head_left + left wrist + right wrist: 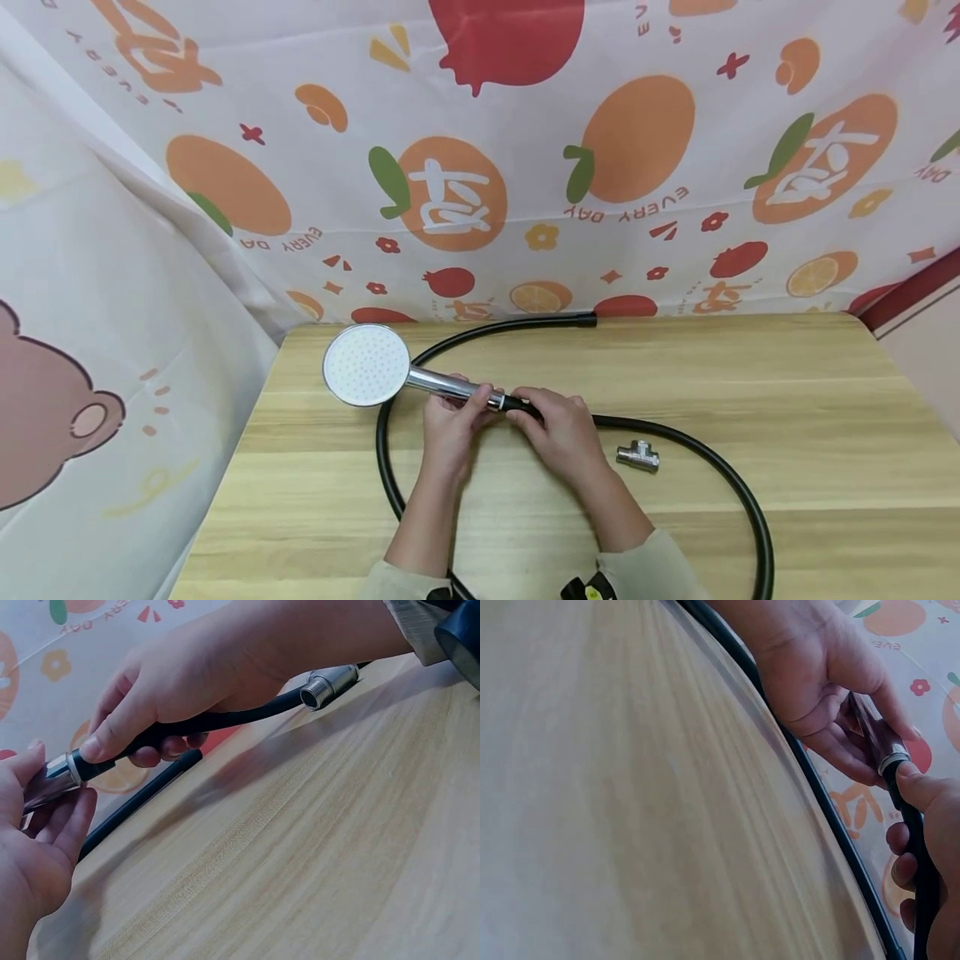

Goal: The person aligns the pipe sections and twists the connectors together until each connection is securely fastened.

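A chrome shower head (367, 365) with a round white spray face points up at the left of the hands. My left hand (448, 433) grips the lower end of its handle (442, 383), thumb on top. Right against that end, my right hand (558, 433) pinches the black end of a shower hose (675, 433). In the left wrist view the hose end (91, 766) meets the chrome handle end (52, 784). The right wrist view shows the same joint, with a shiny ring (892, 759) at the handle's edge.
A metal tee fitting (638, 456) with a threaded end lies on the wooden table (825, 433), right of the right hand. The hose loops around both hands, its other end (585, 320) near the back edge. A fruit-print cloth (525, 208) hangs behind, another cloth (150, 333) at left.
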{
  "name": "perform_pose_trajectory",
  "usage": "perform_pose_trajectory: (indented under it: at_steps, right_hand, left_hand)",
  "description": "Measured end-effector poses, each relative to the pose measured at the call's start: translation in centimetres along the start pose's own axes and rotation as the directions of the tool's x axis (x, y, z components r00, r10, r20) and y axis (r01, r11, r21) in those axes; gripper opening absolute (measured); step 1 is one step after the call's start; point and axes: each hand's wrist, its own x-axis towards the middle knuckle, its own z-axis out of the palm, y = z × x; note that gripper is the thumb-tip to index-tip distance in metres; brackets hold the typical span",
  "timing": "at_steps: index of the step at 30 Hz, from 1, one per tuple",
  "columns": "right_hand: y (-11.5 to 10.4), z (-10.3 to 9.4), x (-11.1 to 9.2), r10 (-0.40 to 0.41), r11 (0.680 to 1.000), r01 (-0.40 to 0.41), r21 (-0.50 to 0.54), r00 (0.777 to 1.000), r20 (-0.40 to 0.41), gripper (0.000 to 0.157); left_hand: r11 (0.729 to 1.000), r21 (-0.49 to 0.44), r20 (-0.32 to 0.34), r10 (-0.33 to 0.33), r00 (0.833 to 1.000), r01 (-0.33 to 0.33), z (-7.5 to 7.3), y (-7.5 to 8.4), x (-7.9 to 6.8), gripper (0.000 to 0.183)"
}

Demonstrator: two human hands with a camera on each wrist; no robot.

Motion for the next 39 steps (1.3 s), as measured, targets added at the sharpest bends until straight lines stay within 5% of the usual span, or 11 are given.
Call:
perform_pose_trajectory:
  at_steps: [11, 19, 39]
  right_hand:
    - [-0.02, 0.55, -0.15, 0.034, 0.997, -0.036, -0.067, 0.999, -0.033, 0.028]
    - [-0.1, 0.42, -0.18, -0.053, 0.996, 0.04, -0.084, 0.987, -0.155, 0.029]
    - [-0.14, 0.51, 0.13, -0.056, 0.994, 0.07, 0.085, 0.987, -0.151, 0.027]
  left_hand:
    - [0.99, -0.116, 0.019, -0.075, 0.997, 0.077, -0.47, 0.34, 0.19, 0.034]
    - [0.993, -0.091, 0.034, -0.071, 0.997, 0.074, -0.33, 0.24, 0.14, 0.035]
    - [0.998, -0.05, 0.053, -0.044, 0.998, 0.047, -0.41, 0.38, 0.02, 0.03]
